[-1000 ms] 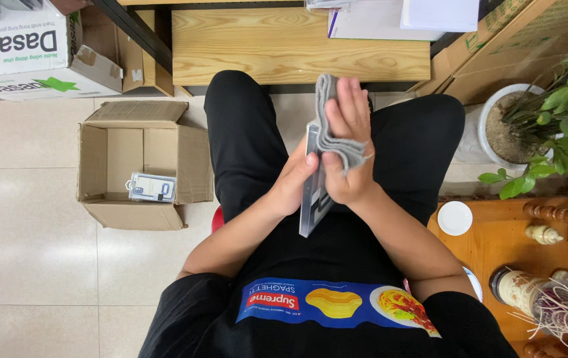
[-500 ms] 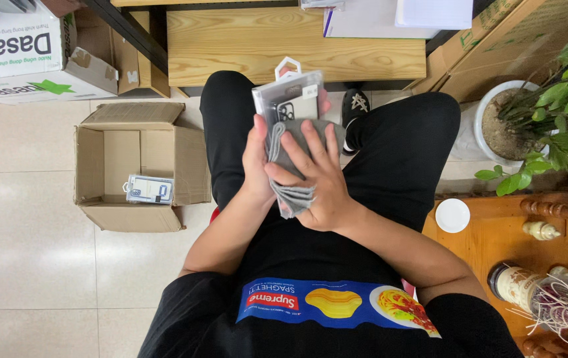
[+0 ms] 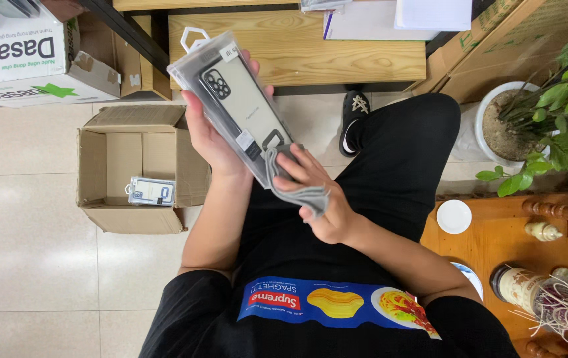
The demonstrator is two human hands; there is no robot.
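Note:
My left hand (image 3: 210, 136) holds a clear plastic package (image 3: 234, 99) with a pale phone case inside, tilted up over my lap. Its hanging tab points to the upper left. My right hand (image 3: 316, 199) grips a folded grey cloth (image 3: 300, 189) and presses it against the lower end of the package. I sit with black trousers and a black shirt below the hands.
An open cardboard box (image 3: 135, 169) on the tiled floor at my left holds one similar packaged case (image 3: 151, 191). A wooden bench (image 3: 297, 46) stands ahead, white cartons (image 3: 25, 53) at upper left, a potted plant (image 3: 529, 119) and a wooden table (image 3: 509, 245) at right.
The package has gone from hidden behind the cloth to raised and turned face up, moving left. My right hand has slid with the cloth down to its lower end.

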